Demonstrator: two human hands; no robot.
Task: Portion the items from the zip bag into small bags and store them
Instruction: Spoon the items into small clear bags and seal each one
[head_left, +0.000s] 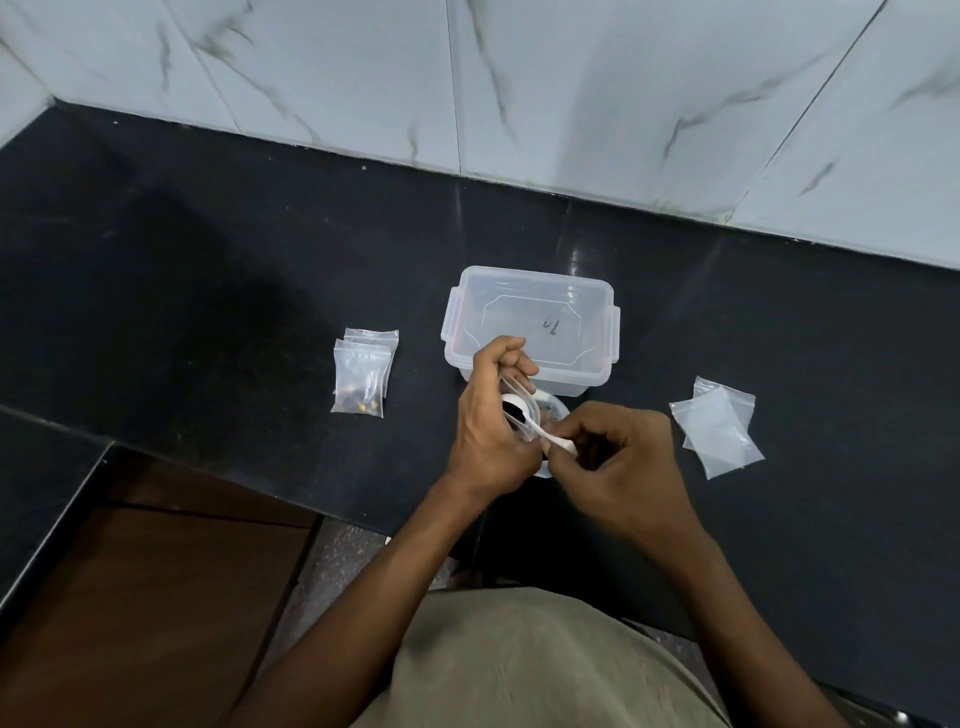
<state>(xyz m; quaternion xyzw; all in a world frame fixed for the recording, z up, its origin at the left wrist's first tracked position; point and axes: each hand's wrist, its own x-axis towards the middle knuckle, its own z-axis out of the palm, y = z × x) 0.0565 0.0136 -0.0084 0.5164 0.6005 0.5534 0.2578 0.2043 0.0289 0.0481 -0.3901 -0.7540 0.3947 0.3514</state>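
Head view: left hand holds small bag; right hand pinches spoon.

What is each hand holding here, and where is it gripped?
The left hand grips a small clear bag near its open mouth. The right hand pinches a white spoon by its handle end, bowl inside the bag.

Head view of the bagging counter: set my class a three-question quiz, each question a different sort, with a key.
1. True or false: the clear plastic container has its lid on.
2. Which hand holds the white plastic spoon?
3. The filled small bags lie: A) left of the container, B) inside it, C) right of it.

Key: 1 true. 2 the right hand; the left hand holds a small bag open. 3 A.
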